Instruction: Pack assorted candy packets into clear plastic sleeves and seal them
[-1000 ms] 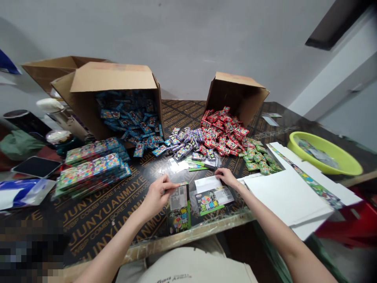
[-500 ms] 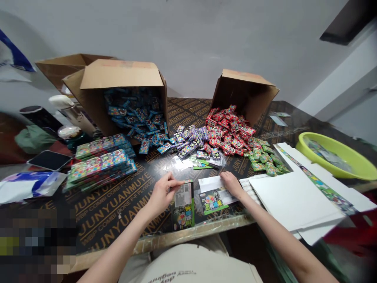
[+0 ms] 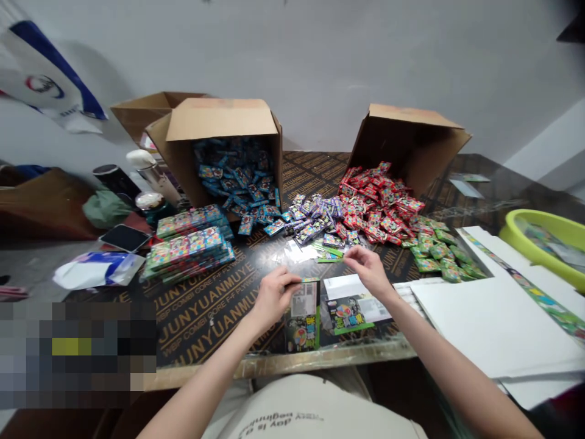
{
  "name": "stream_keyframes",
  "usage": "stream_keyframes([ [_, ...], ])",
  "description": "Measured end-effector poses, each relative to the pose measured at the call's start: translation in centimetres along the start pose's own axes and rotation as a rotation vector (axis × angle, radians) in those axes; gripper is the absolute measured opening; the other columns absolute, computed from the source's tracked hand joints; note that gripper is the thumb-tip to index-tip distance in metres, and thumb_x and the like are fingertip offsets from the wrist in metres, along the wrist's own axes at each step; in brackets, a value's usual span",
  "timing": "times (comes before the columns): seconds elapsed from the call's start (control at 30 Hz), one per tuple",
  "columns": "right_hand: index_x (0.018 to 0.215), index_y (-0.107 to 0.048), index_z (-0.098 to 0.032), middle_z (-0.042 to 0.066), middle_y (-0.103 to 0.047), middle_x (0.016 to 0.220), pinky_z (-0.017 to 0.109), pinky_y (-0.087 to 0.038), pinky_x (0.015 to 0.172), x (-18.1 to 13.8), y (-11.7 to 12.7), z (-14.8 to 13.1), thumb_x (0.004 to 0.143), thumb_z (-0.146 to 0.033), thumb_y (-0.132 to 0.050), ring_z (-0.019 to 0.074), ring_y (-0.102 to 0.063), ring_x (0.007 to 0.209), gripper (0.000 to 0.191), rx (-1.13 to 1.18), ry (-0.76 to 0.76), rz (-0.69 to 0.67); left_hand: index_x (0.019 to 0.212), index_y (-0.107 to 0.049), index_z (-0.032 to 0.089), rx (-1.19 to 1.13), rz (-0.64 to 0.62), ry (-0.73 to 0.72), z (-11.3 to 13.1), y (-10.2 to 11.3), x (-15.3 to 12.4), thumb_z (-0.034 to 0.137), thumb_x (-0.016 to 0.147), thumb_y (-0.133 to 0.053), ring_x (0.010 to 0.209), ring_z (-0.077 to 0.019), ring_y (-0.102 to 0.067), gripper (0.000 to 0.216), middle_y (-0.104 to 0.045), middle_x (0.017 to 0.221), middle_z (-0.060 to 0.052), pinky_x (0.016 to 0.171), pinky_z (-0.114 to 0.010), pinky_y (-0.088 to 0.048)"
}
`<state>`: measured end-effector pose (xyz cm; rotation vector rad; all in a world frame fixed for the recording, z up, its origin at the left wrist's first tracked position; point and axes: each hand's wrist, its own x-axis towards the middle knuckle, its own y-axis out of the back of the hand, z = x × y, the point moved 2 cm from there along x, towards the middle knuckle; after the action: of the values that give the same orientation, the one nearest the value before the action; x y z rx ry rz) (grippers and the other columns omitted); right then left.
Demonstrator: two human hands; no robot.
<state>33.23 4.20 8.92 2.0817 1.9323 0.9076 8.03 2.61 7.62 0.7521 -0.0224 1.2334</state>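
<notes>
My left hand [image 3: 275, 297] is closed, thumb and fingers pinching the top of a dark printed flat box [image 3: 302, 329] with a green edge, at the table's near edge. My right hand [image 3: 371, 273] reaches farther forward, its fingertips pinched together beside green-edged packets [image 3: 329, 252] in clear wrap. What those fingertips hold, if anything, is too small to make out. Below my right wrist lies another dark printed package [image 3: 348, 312] with a white flap and clear plastic around it.
Cardboard boxes spill blue sachets [image 3: 242, 180] and red sachets [image 3: 379, 210]; purple sachets [image 3: 315, 216] and green sachets [image 3: 441, 247] lie nearby. Stacked sachet strips [image 3: 189, 247] stand left. White card sheets [image 3: 493, 323] and a yellow-green basin [image 3: 516, 228] are right.
My right hand has lifted off the white-flapped package and moved forward toward the green-edged packets. My left hand keeps its hold on the dark box. The view has turned left.
</notes>
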Motion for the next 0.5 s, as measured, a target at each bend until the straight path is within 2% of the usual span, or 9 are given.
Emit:
stream_keyframes([
  [0.03, 0.082, -0.054, -0.020, 0.001, -0.056, 0.075, 0.028, -0.040, 0.068, 0.3, -1.0, -1.8, 0.076, -0.027, -0.056, 0.0163, -0.052, 0.072, 0.009, 0.113, 0.000, -0.082, 0.078, -0.067, 0.018, -0.007, 0.029, 0.008, -0.1, 0.0, 0.0, 0.019, 0.077, -0.058, 0.070, -0.0174, -0.054, 0.009, -0.059, 0.071, -0.004, 0.067, -0.028, -0.040],
  [0.1, 0.097, -0.052, -0.022, -0.001, -0.056, 0.072, 0.026, -0.039, 0.066, 0.7, -2.8, -5.0, 0.073, -0.025, -0.061, 0.0146, -0.052, 0.069, 0.026, 0.284, -0.007, -0.271, 0.070, -0.064, 0.018, -0.031, 0.082, 0.013, -0.2, 0.1, -0.1, 0.020, 0.073, -0.063, 0.069, -0.0177, -0.056, 0.004, -0.061, 0.069, -0.004, 0.074, -0.030, -0.041],
  [0.2, 0.110, -0.046, -0.023, -0.004, -0.054, 0.067, 0.024, -0.037, 0.061, 1.0, -4.9, -7.7, 0.072, -0.025, -0.062, 0.0123, -0.049, 0.063, 0.042, 0.335, 0.004, -0.487, 0.063, -0.060, 0.019, -0.062, 0.088, 0.006, -0.2, 0.3, -0.1, 0.018, 0.071, -0.062, 0.066, -0.0174, -0.057, 0.009, -0.062, 0.066, -0.003, 0.079, -0.032, -0.041],
  [0.37, 0.114, -0.044, -0.022, -0.006, -0.047, 0.065, 0.022, -0.034, 0.059, 1.7, -6.4, -7.8, 0.075, -0.021, -0.058, 0.0108, -0.044, 0.060, 0.041, 0.212, 0.104, -0.657, 0.062, -0.058, 0.018, -0.036, 0.049, 0.002, 0.3, 0.7, -0.2, 0.014, 0.073, -0.054, 0.061, -0.0156, -0.054, 0.012, -0.061, 0.066, -0.003, 0.073, -0.030, -0.041],
  [0.5, 0.116, -0.044, -0.022, -0.006, -0.046, 0.064, 0.021, -0.033, 0.057, 2.0, -7.0, -7.3, 0.075, -0.017, -0.055, 0.0107, -0.044, 0.060, 0.043, 0.125, 0.146, -0.700, 0.058, -0.054, 0.017, -0.009, 0.104, 0.023, 0.3, 0.4, -0.1, 0.021, 0.071, -0.061, 0.061, -0.0157, -0.054, 0.015, -0.058, 0.063, -0.002, 0.063, -0.026, -0.040],
])
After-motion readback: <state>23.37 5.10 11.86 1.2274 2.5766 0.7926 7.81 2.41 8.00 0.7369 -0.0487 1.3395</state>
